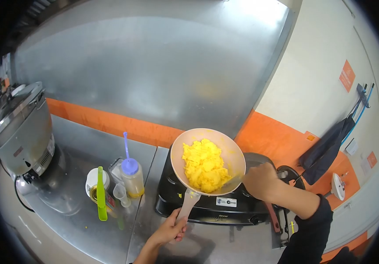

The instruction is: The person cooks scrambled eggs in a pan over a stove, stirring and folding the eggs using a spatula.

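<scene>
A light pink frying pan (238,165) holding yellow scrambled egg (203,165) is over the black gas stove (207,213). My left hand (170,228) is wrapped round the pan's pale handle (188,203). At the pan's right rim is my right hand (261,181), its fingers closed around a utensil that is mostly hidden. A blurred grey end of this utensil (232,182) reaches into the pan beside the egg. Behind my right hand, part of a dark pan (255,159) shows on the stove's right side.
Left of the stove stand a squeeze bottle with a purple lid (132,176), small clear cups (121,193), a white container (96,179) and a green utensil (101,198). A large metal cooker (24,136) stands far left. A reddish handle (272,216) lies at the stove's right.
</scene>
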A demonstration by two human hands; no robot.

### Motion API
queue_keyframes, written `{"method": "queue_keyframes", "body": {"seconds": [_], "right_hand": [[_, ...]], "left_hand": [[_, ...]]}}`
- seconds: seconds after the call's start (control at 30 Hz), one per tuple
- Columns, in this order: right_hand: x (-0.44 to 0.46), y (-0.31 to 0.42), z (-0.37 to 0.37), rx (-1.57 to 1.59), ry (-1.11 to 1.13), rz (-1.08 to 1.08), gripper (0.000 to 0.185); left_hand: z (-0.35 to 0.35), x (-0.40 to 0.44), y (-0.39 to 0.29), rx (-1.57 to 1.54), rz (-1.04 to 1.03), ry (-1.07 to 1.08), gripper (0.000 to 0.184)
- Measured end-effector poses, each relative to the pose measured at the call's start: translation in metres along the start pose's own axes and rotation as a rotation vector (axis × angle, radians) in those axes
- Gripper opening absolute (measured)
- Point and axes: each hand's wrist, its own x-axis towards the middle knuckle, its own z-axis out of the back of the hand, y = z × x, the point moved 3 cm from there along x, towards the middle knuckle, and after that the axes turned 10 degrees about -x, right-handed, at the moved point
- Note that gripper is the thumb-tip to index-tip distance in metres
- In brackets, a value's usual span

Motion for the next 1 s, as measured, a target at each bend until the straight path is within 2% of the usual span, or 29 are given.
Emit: {"method": "queue_keyframes", "body": {"seconds": [0.07, 0.1, 0.17, 0.3, 0.4, 0.47, 0.5, 0.53, 0.6, 0.63, 0.7, 0.8, 0.83, 0.93, 1.0], "right_hand": [[0.042, 0.01, -0.037, -0.043, -0.144, -0.231, 0.011], [0.061, 0.01, -0.05, -0.047, -0.14, -0.227, 0.011], [0.086, 0.0, -0.056, -0.081, -0.341, -0.357, 0.012], [0.062, -0.035, -0.017, -0.067, -0.276, -0.303, 0.011], [0.026, -0.052, 0.001, -0.005, -0.146, -0.283, 0.011], [0.013, -0.057, 0.0, 0.115, -0.043, -0.068, 0.022], [0.012, -0.058, -0.001, 0.331, 0.085, 0.06, 0.027], [0.014, -0.053, -0.012, 0.331, 0.087, 0.061, 0.027], [0.025, -0.032, -0.044, 0.451, -0.132, 0.099, 0.035], [0.03, -0.02, -0.051, 0.452, -0.133, 0.104, 0.035], [0.039, -0.001, -0.053, 0.454, -0.21, -0.15, 0.038], [0.064, 0.008, -0.046, 0.491, -0.267, -0.267, 0.038], [0.066, 0.006, -0.045, 0.455, -0.342, -0.249, 0.038], [0.03, -0.019, -0.028, 0.349, -0.39, -0.161, 0.036], [-0.007, -0.032, -0.016, 0.274, -0.38, -0.181, 0.035]], "left_hand": [[-0.001, -0.001, 0.002, -0.024, -0.007, 0.032, 0.044], [-0.001, -0.001, 0.003, -0.031, -0.007, 0.034, 0.044], [-0.002, 0.0, 0.001, -0.059, -0.002, 0.032, 0.044], [-0.002, 0.0, 0.001, -0.043, 0.0, 0.039, 0.045], [-0.001, 0.0, 0.003, -0.051, 0.006, 0.042, 0.045], [-0.001, 0.001, 0.003, -0.047, -0.015, 0.053, 0.044], [-0.001, 0.001, 0.004, -0.048, -0.012, 0.054, 0.044], [-0.001, 0.001, 0.004, -0.037, -0.018, 0.057, 0.045], [0.001, 0.001, 0.006, -0.028, -0.025, 0.058, 0.045], [0.001, 0.001, 0.007, -0.034, -0.021, 0.069, 0.046], [0.002, 0.001, 0.01, -0.032, -0.011, 0.083, 0.046], [0.003, 0.0, 0.011, 0.002, -0.022, 0.064, 0.046], [0.001, -0.001, 0.009, 0.012, -0.005, 0.056, 0.046], [0.001, 0.001, 0.005, 0.012, 0.003, 0.053, 0.048], [0.002, 0.001, 0.006, -0.009, 0.011, 0.067, 0.048]]}}
